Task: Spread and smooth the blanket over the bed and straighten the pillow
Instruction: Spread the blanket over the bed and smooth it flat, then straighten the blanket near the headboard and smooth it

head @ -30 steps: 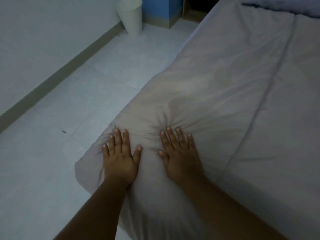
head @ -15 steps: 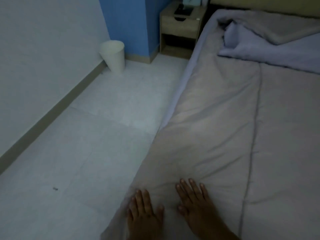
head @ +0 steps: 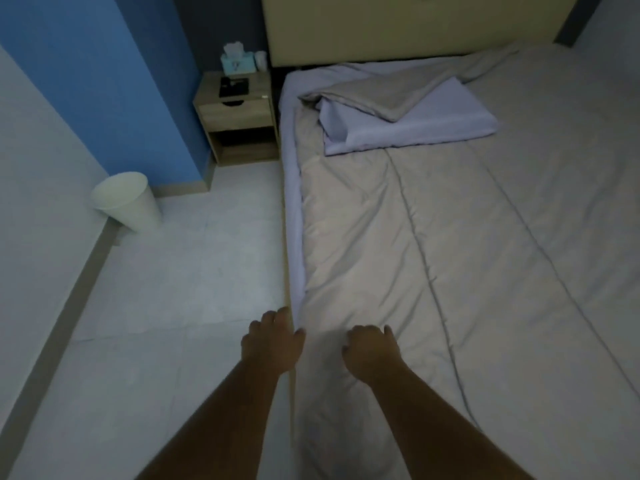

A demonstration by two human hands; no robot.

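Observation:
The beige quilted blanket lies over most of the bed. Its top corner is folded back near the headboard, and this fold shows a pale lavender underside. I cannot make out a pillow. My left hand is at the bed's left edge, fingers curled down over the blanket's border with the thumb on top. A hand's width to the right, my right hand rests on the blanket with its fingers curled into the fabric. Creases run away from between the two hands.
A lavender sheet shows along the mattress's left side. A wooden nightstand carrying a tissue box stands by the headboard. A white bin sits on the tiled floor against the left wall.
Both hands lay flat with spread fingers on the blanket; now their fingers are curled at its left edge. My view has risen toward the head of the bed.

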